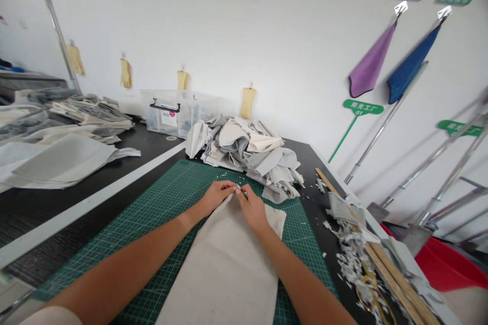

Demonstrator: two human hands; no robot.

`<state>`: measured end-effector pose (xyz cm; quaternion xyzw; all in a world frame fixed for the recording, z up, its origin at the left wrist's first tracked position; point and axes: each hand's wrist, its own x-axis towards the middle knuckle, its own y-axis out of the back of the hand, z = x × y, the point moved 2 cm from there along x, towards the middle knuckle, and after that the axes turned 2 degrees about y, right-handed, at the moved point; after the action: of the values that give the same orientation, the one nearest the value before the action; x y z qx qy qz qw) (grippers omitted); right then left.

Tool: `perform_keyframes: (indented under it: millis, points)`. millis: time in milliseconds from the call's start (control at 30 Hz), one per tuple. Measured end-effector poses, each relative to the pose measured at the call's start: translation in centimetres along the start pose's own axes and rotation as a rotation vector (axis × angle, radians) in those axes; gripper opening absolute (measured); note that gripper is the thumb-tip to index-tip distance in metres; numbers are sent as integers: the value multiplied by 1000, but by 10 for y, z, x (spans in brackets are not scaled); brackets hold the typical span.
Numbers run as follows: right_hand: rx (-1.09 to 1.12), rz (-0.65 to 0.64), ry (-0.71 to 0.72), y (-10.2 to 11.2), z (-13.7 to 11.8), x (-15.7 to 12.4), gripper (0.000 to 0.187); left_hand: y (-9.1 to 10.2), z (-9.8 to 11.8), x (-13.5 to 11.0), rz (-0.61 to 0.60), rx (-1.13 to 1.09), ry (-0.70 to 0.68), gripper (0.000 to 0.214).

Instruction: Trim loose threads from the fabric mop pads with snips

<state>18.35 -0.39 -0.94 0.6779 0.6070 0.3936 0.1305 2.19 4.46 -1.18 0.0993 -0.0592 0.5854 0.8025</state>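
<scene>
A long piece of beige cloth lies over the green cutting mat, running from the near edge up to my fingers. At its far left corner, my left hand pinches the edge between closed fingers. Right beside it, my right hand is closed on the same corner, its thumb and fingertips meeting those of the left. Something small and dark shows at the right fingertips, too small to make out. The cloth's far right corner lies flat on the mat.
Behind the mat rises a heap of crumpled beige and grey cloths. Stacked cloths cover the left table. A clear plastic box stands by the wall. Scissors, white scraps and wooden strips line the right edge.
</scene>
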Motion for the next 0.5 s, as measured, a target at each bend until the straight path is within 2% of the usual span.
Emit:
perform_keyframes:
  millis: [500]
  points:
    - [84,16,8,0,2,2,35,-1,-4,7,-3,12,-29,28]
